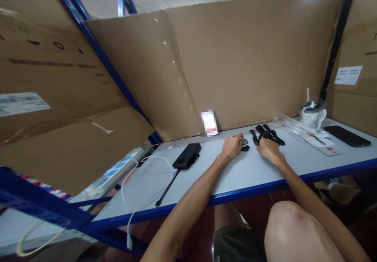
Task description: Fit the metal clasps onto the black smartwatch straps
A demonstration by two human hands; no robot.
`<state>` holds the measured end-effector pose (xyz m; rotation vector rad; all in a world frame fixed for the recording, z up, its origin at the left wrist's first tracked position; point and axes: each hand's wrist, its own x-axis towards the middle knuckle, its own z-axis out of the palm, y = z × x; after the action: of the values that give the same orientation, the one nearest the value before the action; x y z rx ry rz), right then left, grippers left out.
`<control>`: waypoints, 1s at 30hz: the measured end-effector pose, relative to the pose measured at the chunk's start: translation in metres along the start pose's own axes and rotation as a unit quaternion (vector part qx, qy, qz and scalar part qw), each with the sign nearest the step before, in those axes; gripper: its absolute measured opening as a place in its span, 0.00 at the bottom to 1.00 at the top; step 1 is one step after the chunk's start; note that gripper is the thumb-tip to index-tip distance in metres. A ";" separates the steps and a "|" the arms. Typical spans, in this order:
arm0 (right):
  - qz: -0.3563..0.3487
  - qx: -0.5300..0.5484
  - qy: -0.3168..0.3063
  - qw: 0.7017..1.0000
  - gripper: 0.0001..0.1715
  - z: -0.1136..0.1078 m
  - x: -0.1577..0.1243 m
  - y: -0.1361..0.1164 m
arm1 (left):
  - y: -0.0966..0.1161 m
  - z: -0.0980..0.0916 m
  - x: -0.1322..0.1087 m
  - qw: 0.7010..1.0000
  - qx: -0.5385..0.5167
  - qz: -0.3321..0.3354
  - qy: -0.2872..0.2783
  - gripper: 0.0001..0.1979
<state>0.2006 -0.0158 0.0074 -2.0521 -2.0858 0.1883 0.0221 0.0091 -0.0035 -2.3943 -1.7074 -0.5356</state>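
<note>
Right of the card [209, 123], on the grey worktop [235, 175]: black bars [268, 134], several, slim, fanned with their ends overlapping. Judged to be light, stiff plastic that is likely to skid on the smooth surface; best pinched across the narrow edges at mid-length, one at a time.

Right hand [268, 149]: palm down at the near ends of the bars, fingers touching them; whether they grip one cannot be told.

Left hand [232, 146]: nearer the card, palm down, fingers bent over two small pieces [244, 145], one grey, one black; a pinch cannot be confirmed. Pieces judged light and easily flicked away.

Containers, further right of the card:
- flat clear bag [294, 128], apparently holding a slim tool with a red part
- crumpled clear bag [312, 112], holding a round white-and-dark item with a thin white stem rising from it

Furthest right of the card: black phone [347, 136].

Left of the card: black power bank [187, 156], white cable [172, 171].
</note>
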 end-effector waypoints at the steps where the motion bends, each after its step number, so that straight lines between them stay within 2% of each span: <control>1: 0.003 0.006 -0.003 1.000 0.17 0.001 0.001 0.000 | 0.002 0.000 0.000 1.000 -0.005 0.003 -0.002 0.17; 7: -0.028 0.021 0.048 0.998 0.20 0.013 -0.007 -0.017 | 0.006 0.002 0.000 0.999 0.003 0.020 -0.027 0.19; 12: -0.066 0.053 0.092 0.992 0.22 0.023 -0.013 -0.033 | 0.002 -0.003 0.000 0.999 0.021 0.004 -0.037 0.18; 17: -0.062 0.110 0.065 0.990 0.19 0.029 -0.001 -0.025 | -0.003 -0.006 0.002 0.995 0.075 0.053 -0.045 0.19; 23: -0.077 0.151 0.081 0.982 0.18 0.035 0.011 -0.018 | -0.007 -0.005 0.005 0.994 0.084 0.062 -0.022 0.20; 26: -0.092 0.143 0.088 0.981 0.18 0.035 0.010 -0.019 | -0.008 -0.003 0.005 0.996 0.074 0.047 -0.010 0.21; 30: -0.096 0.120 0.109 0.982 0.19 0.032 0.005 -0.022 | -0.002 0.003 0.007 0.999 -0.001 -0.020 0.029 0.26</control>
<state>0.1714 -0.0100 -0.0185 -1.6457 -2.0015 0.1666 0.0228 0.0172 -0.0043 -2.3263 -1.7357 -0.6082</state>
